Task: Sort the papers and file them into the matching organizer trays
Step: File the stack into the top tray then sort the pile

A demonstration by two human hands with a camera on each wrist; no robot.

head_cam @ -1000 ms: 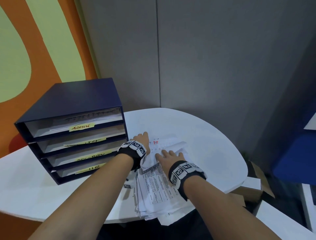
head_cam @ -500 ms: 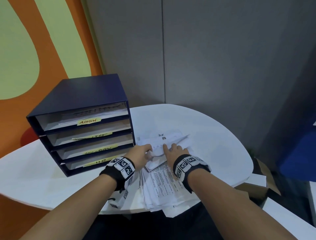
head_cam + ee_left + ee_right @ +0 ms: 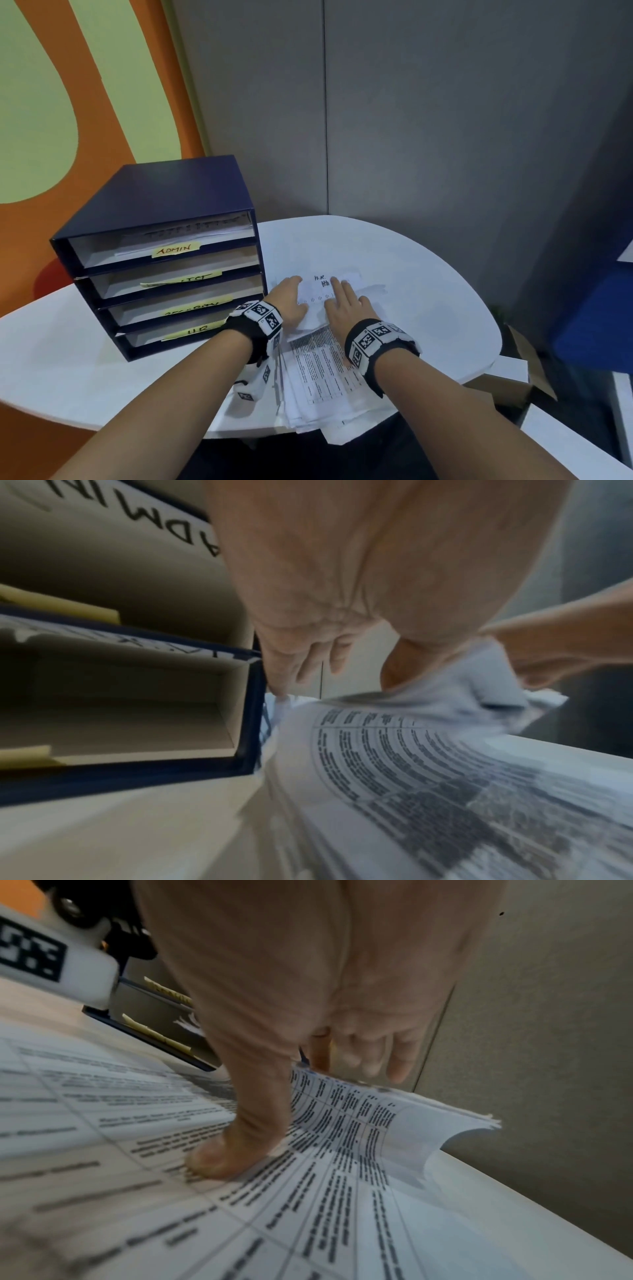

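Fingers of the left hand (image 3: pixel 291 301) pinch the top sheet (image 3: pixel 330 291); the right hand (image 3: pixel 346 303) lies flat atop it, thumb pressing the paper stack (image 3: pixel 318 373) beneath.

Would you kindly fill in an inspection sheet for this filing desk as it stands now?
Surface: rounded white table, papers overhanging its near edge.
Job's things: loose stack of printed white papers; folded sheet handwritten "H.R" on top; navy four-tray organizer with yellow labels, ADMIN on top, HR at the bottom.
Clutter: open cardboard box beside the table.
Hands: left hand holds the folded sheet's edge; right hand lies flat on it.
Cables: nothing seen.
Surroundings: grey partition, orange-green wall.
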